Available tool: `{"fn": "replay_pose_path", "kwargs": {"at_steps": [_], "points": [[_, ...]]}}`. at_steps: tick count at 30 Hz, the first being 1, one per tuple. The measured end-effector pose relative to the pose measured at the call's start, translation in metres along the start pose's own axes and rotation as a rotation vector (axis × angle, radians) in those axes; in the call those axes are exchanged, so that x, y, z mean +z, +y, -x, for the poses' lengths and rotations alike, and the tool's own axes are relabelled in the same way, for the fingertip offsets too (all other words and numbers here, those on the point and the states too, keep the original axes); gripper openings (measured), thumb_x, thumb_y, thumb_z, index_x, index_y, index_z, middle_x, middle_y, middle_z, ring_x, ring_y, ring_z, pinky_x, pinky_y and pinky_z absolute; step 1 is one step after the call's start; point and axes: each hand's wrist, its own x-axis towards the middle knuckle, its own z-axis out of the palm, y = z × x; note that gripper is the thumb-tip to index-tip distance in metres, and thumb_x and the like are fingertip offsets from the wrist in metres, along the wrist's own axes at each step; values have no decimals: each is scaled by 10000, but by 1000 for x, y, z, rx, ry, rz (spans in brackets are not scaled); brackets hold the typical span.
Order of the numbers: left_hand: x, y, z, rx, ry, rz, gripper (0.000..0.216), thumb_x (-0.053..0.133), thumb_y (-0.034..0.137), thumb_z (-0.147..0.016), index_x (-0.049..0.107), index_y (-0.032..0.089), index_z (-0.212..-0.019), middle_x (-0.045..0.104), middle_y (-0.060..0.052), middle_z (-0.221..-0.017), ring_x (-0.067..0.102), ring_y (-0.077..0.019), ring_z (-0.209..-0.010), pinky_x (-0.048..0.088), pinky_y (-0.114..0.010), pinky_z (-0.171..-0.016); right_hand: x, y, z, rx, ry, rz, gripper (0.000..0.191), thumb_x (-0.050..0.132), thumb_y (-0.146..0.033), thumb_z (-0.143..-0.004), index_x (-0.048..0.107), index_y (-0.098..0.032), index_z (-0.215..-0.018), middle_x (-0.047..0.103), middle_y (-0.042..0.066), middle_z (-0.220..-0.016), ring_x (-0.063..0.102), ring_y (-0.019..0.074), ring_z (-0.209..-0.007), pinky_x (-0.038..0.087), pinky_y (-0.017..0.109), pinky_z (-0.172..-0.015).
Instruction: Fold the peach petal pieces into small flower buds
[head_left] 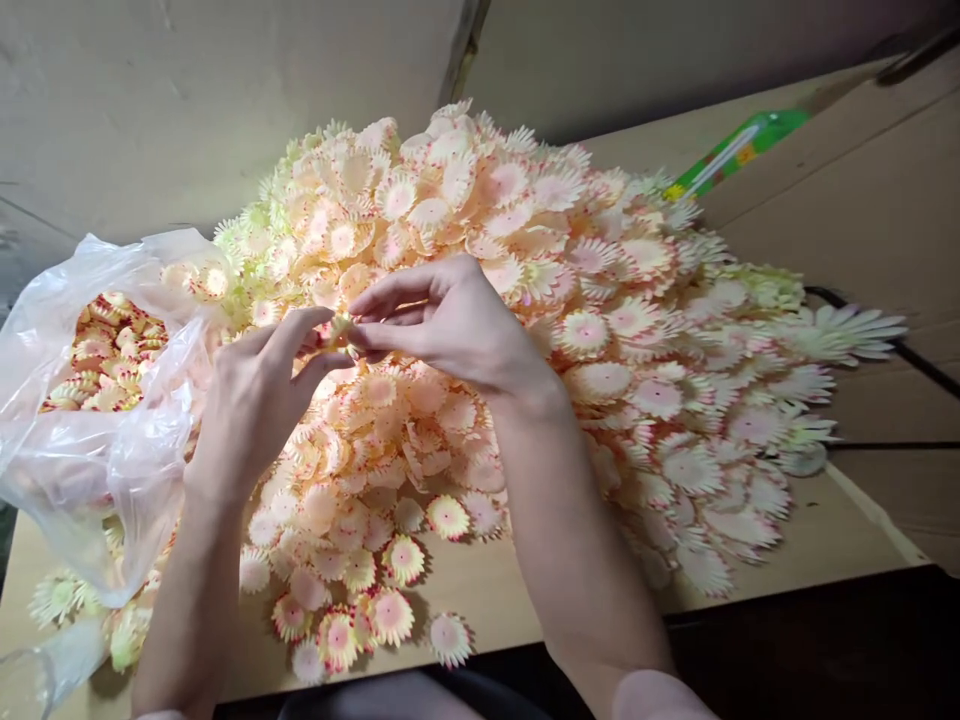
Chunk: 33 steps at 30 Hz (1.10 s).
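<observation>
- The landmark is the big pile of flower pieces [525,300], cream and pink, which lies on a brown board [825,530].
- Over the near-left part of the pile, the left hand [251,395] and the right hand [450,320] meet, with the fingertips touching.
- Both hands are closed narrow in a pinch on one small flower piece [341,330]. It is held between thumb and forefinger of each hand, just above the pile and not lying on it.
- The other fingers of the right hand are bent loosely above the pinch.
- At the left of the pile, touching its edge, a clear plastic bag [90,440] lies open, with yellow and red flower pieces inside.
- Behind the pile, to the right, lies a green packet [742,145].
- At the right of the pile, a black cable [900,350] runs over the board.
- On the near side of the pile, some single flowers [390,615] lie apart on the board.
</observation>
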Motion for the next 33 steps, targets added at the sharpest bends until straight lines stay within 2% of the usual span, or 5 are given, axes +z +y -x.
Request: {"fn": "replay_pose_path", "kwargs": {"at_steps": [6, 11, 20, 25, 33], "points": [[1, -6, -1, -207, 82, 396, 267, 736, 297, -836, 657, 235, -1084, 716, -31, -950, 717, -150, -835, 632, -292, -795, 0, -4, 0, 10, -15, -66, 321, 864, -405, -649, 721, -175, -821, 718, 23, -785, 709, 167, -704, 626, 312, -669], [1, -2, 0, -218, 29, 678, 503, 821, 307, -742, 610, 250, -1195, 673, -79, -1103, 698, -210, -1001, 661, -315, -800, 3, -5, -4, 51, 5, -145, 302, 872, -405, -644, 724, -170, -763, 722, 24, -747, 701, 161, -707, 622, 324, -727], [11, -7, -1, -137, 277, 594, 337, 841, 230, -720, 710, 205, -1030, 717, -47, -958, 703, -153, -848, 644, -306, -811, 16, 3, -10, 105, -65, -301, 342, 915, -345, -562, 703, -157, -752, 681, -1, -718, 646, 113, -637, 582, 266, -645], [5, -6, -2, -175, 233, 466, 353, 843, 272, -715, 739, 220, -1048, 675, -65, -1048, 700, -172, -923, 652, -331, -845, 19, 5, -10, 73, -29, -233, 287, 888, -315, -591, 722, -167, -773, 702, 1, -732, 665, 123, -676, 584, 271, -687], [-3, -1, -1, -275, 104, 552, 303, 788, 247, -755, 678, 183, -1030, 691, -72, -1043, 717, -177, -927, 660, -321, -837, 17, -1, -2, 75, -172, -109, 233, 803, -327, -739, 784, -208, -938, 768, 33, -868, 731, 173, -826, 603, 326, -808]]}}
